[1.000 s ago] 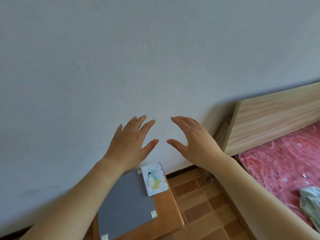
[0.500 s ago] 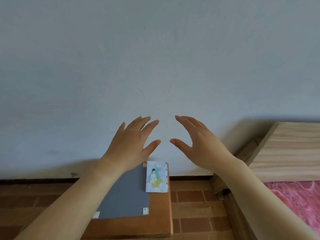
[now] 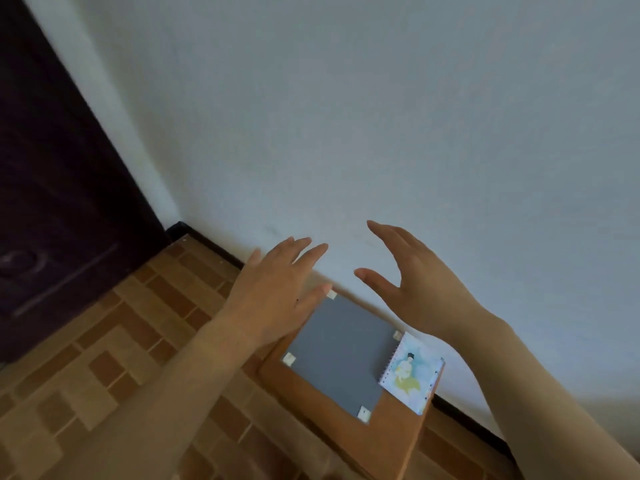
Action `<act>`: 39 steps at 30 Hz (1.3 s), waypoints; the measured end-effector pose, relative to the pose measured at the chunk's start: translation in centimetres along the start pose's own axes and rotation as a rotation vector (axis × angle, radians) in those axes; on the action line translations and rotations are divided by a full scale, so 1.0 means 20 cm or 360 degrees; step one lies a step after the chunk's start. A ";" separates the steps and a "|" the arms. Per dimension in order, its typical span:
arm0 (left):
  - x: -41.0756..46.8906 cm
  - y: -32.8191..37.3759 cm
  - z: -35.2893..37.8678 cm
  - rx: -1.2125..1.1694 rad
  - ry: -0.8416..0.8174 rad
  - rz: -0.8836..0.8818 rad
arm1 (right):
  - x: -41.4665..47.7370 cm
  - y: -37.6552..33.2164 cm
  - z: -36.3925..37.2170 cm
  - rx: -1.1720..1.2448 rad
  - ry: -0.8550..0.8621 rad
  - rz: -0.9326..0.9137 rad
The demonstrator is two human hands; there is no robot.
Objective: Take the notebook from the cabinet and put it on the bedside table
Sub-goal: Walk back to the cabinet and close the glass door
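Lying flat on the wooden bedside table (image 3: 388, 436), the spiral notebook (image 3: 410, 373) sits at the table's right edge by the wall, binding toward the grey mat (image 3: 341, 351) beside it. Its cover shows a pale illustrated figure in blue and yellow; any writing there is too small to read. Four white tabs pin the mat's corners. Above it all, the left hand (image 3: 273, 292) spreads wide, palm down, holding nothing, its wrist covering the table's left corner. The right hand (image 3: 412, 289) is opened up too, fingers splayed, thumb out, empty, well above the notebook. Both forearms run out of the lower edge of the view. A dark door (image 3: 59, 188) at left is cut off and murky. Brick-pattern flooring (image 3: 114, 344) surrounds the table.
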State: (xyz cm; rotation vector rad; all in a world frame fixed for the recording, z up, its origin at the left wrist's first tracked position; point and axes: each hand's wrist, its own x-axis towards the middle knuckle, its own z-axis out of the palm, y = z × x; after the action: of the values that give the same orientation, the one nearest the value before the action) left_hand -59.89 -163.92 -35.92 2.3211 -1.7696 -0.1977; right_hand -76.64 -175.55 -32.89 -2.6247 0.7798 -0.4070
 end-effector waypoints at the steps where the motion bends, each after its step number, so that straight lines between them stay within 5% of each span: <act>1: -0.06 -0.08 -0.02 -0.0010 0.0023 -0.0074 | 0.05 -0.06 0.04 0.0014 -0.0036 -0.0053; 17: -1.29 -1.31 -0.46 0.0027 0.0424 -0.1033 | 0.59 -1.63 0.84 0.0259 -0.0541 -0.0868; 28: -2.21 -1.67 -0.60 0.0070 0.0683 -0.1857 | 0.57 -2.75 1.37 0.0331 -0.0989 -0.1581; 39: -2.52 -2.26 -0.78 0.0050 0.0775 -0.2115 | 0.84 -3.48 1.83 0.0297 -0.1066 -0.1955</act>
State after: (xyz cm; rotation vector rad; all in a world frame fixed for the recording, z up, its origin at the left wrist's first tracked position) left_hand -27.44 -102.45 -33.45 2.8020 0.1358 0.1946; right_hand -17.33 -121.17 -33.05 -2.4661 -1.0610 0.1330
